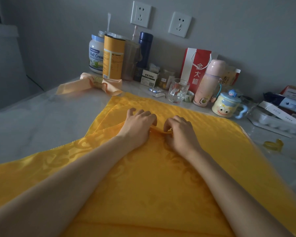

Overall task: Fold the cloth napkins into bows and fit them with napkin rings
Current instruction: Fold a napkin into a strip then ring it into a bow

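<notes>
Plain grey wall (58, 31) behind, matt, meeting a side wall in a corner at the far left. Two white sockets set in it, left socket (141, 14) with a pale cable hanging from it, right socket (180, 24) a little lower. Below, a pale marble-veined bench (50, 117) pushed against the wall, faintly glossy. Against the wall, a row of containers: milk powder tub (96, 55), dark blue flask (145, 48), red-and-white paper bag (195, 65). At the far left, a tall white unit (5, 57). Dim, cool, even light; soft shadows.
</notes>
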